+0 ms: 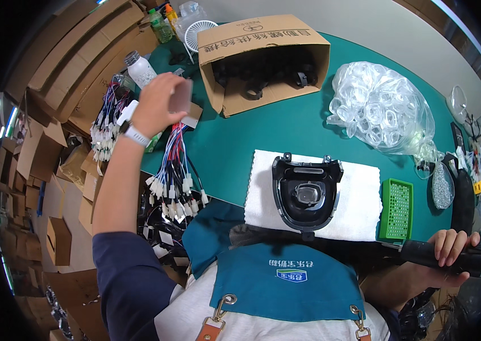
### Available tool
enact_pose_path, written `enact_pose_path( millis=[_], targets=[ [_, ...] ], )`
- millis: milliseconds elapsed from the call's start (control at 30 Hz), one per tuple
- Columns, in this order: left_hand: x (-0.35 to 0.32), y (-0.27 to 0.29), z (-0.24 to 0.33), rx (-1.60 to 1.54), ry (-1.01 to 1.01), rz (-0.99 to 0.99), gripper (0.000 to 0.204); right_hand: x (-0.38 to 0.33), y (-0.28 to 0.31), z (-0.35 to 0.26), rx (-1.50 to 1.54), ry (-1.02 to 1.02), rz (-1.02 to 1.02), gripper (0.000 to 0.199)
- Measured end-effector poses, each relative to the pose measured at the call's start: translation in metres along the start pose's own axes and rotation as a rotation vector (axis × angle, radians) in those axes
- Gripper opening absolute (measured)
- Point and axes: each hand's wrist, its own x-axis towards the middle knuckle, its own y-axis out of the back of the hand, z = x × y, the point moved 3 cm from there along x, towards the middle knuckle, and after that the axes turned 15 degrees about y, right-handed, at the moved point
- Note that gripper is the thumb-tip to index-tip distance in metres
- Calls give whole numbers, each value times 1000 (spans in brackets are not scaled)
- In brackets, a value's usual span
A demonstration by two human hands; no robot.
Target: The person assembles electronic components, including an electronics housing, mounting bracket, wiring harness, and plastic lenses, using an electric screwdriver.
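My right hand [450,250], at the lower right, is wrapped round a black electric screwdriver [419,253]. Its thin bit points left, just below a green perforated tray [398,209]. My left hand [163,101] is raised at the far left of the table, above the top of a bundle of coloured wires with white connectors [179,187]. Its fingers are curled and blurred, and whether they hold anything cannot be made out. In front of me a black plastic housing [307,196] with a clear oval lens in its middle lies on a white cloth [359,199].
Behind stands an open cardboard box [263,42] with black parts inside. A bag of clear plastic pieces [382,108] lies at the right. More wires [107,125], a white bottle [140,68] and a small fan [199,37] are at the left of the green table [229,153].
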Motion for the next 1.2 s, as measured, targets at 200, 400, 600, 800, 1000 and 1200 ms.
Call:
enact_pose_path(
  millis=[200,400,600,800,1000,1200],
  targets=[
    [-21,100,13,-125,-11,735,70,2,7,-2,17,3,42,57],
    [-22,134,-18,-1121,205,950,56,-1,-2,6,13,-15,46,59],
    [-60,64,154,-1318,41,-316,71,-3,-4,4,-149,42,-20,62],
    [-83,19,257,-600,-114,-209,65,-3,-3,2,-312,70,-68,66],
    [-80,-6,262,-453,-104,-199,62,0,8,-12,-429,103,-90,69],
    [-81,-23,262,-476,-107,-213,66,5,30,18,-672,198,-50,70]
  ],
)
